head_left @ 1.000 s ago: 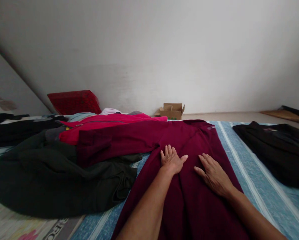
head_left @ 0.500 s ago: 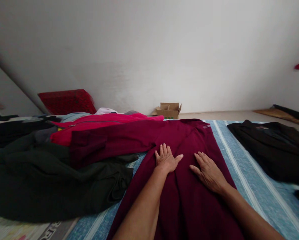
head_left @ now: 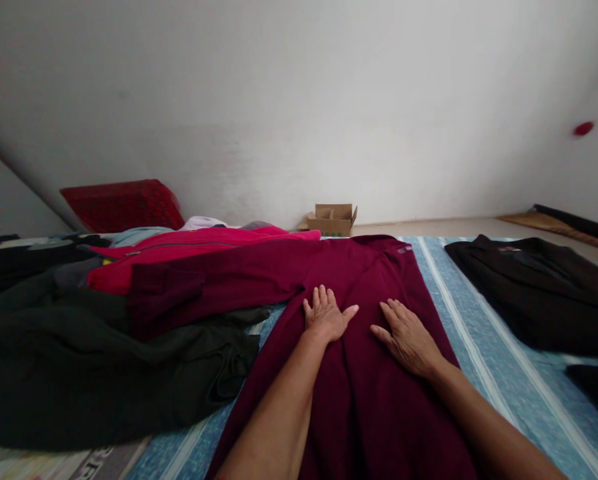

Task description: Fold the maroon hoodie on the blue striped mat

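Observation:
A maroon long-sleeved top (head_left: 349,267) lies spread over a blue striped sheet (head_left: 473,333), one sleeve stretched to the left across other clothes. My left hand (head_left: 327,317) rests flat on its upper part, thumb out to the right and fingers apart. Just to the right, my right hand (head_left: 409,339) also lies on the cloth, fingers stretched out and pointing up and left. Neither hand holds anything. A small pale label or mark shows near the top's far right corner. Folds run down the cloth between my hands.
Dark green clothing (head_left: 103,373) and a bright pink zipped garment (head_left: 213,239) lie on the left. A folded dark jacket (head_left: 533,293) is at the right. Against the wall stand a cardboard box (head_left: 333,220) and a red patterned bundle (head_left: 123,205).
The whole view has shifted slightly, so everything appears a little further left. Both hands stay flat on the maroon top in nearly the same place.

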Motion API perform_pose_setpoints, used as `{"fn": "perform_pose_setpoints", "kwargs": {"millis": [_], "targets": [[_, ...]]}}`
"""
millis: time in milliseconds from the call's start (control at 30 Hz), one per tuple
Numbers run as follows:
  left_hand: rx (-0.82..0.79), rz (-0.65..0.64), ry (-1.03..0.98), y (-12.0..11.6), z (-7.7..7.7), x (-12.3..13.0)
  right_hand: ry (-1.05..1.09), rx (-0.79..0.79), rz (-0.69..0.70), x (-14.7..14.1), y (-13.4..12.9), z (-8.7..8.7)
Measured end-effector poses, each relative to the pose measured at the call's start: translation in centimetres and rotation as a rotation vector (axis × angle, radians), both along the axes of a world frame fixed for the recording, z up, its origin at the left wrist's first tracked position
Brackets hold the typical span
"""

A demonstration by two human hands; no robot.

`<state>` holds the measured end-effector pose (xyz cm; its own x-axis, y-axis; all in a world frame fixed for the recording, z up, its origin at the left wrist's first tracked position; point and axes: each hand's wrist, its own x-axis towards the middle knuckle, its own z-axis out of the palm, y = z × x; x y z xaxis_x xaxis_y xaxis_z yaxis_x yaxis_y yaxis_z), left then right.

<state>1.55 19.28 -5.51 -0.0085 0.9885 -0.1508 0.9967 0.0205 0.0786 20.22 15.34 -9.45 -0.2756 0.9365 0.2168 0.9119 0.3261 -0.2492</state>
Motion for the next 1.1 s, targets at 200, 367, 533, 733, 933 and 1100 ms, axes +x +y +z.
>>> {"fn": "perform_pose_setpoints", "kwargs": {"millis": [200, 367, 533, 733, 933, 1100], "targets": [[0.016, 0.005, 0.012, 0.2, -0.4, 0.0, 0.001, -0.001, 0.003, 0.0, 0.0, 0.1], [0.029, 0.006, 0.024, 0.3, -0.5, -0.1, 0.016, -0.027, 0.002, -0.1, 0.1, 0.3], [0.011, 0.010, 0.047, 0.2, -0.3, -0.1, 0.019, -0.038, 0.013, -0.2, 0.1, 0.5], [0.007, 0.004, 0.045, 0.1, 0.3, 0.0, 0.012, -0.037, 0.017, -0.3, -0.1, 0.8], [0.029, -0.016, -0.070, -1.9, 2.2, -0.6, 0.037, -0.017, 0.023, -0.2, -0.1, 0.7], [-0.028, -0.099, 0.035, -5.4, 1.9, -1.8, 0.035, -0.023, 0.014, -0.1, 0.0, 0.5]]}}
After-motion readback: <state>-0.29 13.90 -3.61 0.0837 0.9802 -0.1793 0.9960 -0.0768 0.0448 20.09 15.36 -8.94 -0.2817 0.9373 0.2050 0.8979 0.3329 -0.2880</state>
